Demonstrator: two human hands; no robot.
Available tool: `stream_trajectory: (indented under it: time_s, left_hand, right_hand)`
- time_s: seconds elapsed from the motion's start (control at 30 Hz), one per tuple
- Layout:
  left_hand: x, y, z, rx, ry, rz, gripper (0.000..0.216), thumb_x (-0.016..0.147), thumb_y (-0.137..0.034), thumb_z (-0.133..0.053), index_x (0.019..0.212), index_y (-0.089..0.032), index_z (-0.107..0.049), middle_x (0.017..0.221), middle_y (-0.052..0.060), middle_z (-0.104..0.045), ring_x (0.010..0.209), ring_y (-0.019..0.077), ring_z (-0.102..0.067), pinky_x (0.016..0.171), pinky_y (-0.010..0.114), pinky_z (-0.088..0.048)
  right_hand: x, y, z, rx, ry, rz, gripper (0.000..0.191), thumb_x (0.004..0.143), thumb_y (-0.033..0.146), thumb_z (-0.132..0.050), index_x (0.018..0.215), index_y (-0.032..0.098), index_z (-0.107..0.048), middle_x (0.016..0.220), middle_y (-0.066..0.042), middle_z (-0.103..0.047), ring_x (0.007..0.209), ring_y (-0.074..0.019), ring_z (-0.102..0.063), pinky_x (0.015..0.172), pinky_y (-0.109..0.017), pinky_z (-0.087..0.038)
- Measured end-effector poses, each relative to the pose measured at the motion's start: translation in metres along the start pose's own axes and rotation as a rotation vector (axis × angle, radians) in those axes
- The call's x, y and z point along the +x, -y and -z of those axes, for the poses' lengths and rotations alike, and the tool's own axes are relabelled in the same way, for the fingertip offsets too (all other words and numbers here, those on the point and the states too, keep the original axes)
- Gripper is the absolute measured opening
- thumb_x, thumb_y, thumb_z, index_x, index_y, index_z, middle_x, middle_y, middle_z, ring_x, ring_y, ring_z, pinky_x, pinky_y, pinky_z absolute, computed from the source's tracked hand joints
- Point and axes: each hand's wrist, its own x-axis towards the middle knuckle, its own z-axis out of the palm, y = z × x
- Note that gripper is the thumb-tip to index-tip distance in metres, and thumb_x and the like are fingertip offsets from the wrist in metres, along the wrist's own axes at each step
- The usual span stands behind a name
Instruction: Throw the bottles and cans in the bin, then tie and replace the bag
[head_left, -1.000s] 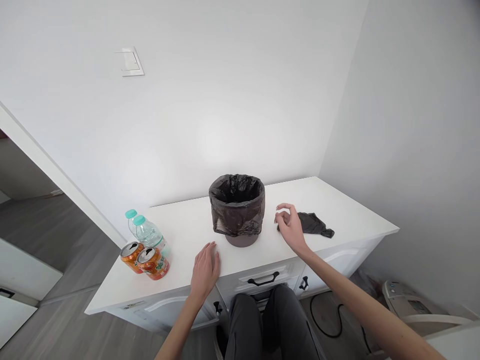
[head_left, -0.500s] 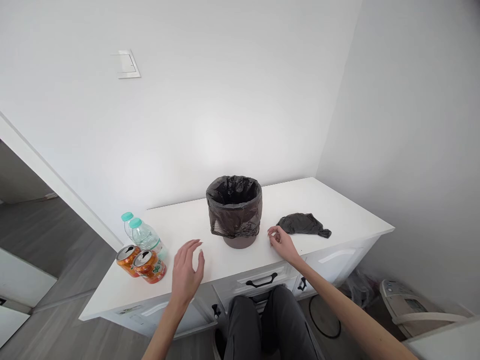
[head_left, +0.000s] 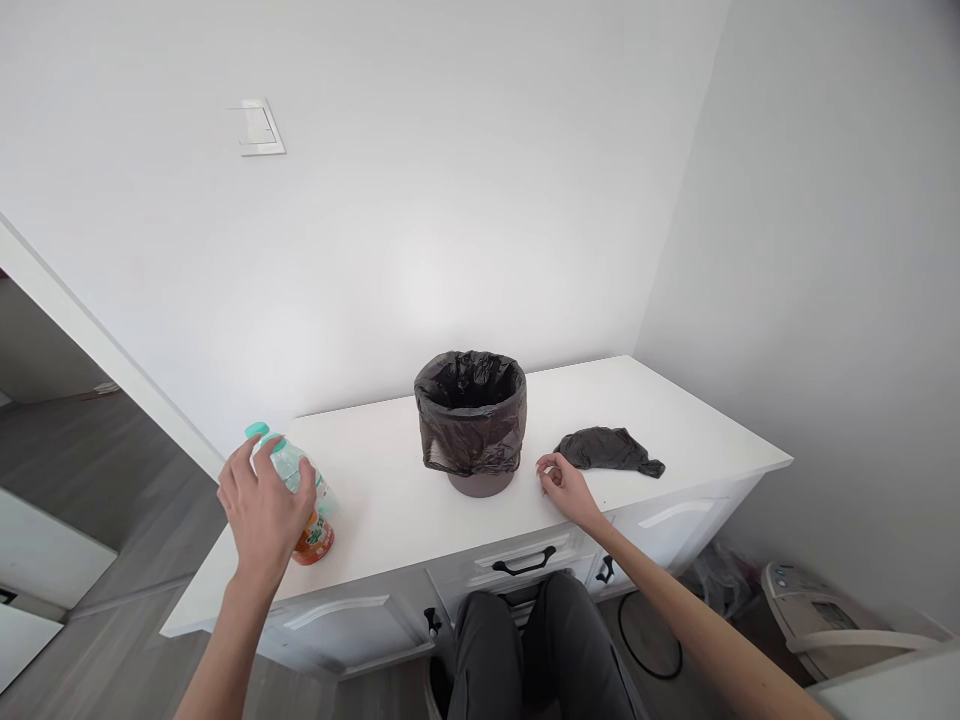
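Two bottles and an orange can stand by my wide-spread left hand: seemingly reaching; gripping calls for narrower fingers. My right hand curls beside the black bag, closure unclear.

Backed by a smooth white wall, brightest near its middle, with a square white switch plate at upper left, and meeting a plain grey side wall in a corner at right. Furnished with a white rectangular tabletop over a white panelled cabinet with black handles. Floored in grey wood-look planks, with a slanting white door frame at left.
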Motion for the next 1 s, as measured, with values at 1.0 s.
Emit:
stream_trajectory:
  time_s: [1.0]
  left_hand:
    - [0.024, 0.016, 0.001, 0.166, 0.185, 0.017, 0.055, 0.1, -0.055, -0.038, 0.127, -0.014, -0.064, 0.107, 0.019, -0.074, 0.114, 0.0381, -0.065, 0.102, 0.052, -0.045]
  right_hand:
    - [-0.001, 0.001, 0.0, -0.009, -0.004, 0.017, 0.018, 0.087, 0.031, -0.054, 0.104, 0.023, -0.057, 0.099, -0.005, -0.069, 0.065, -0.0173, -0.063, 0.063, -0.032, -0.049]
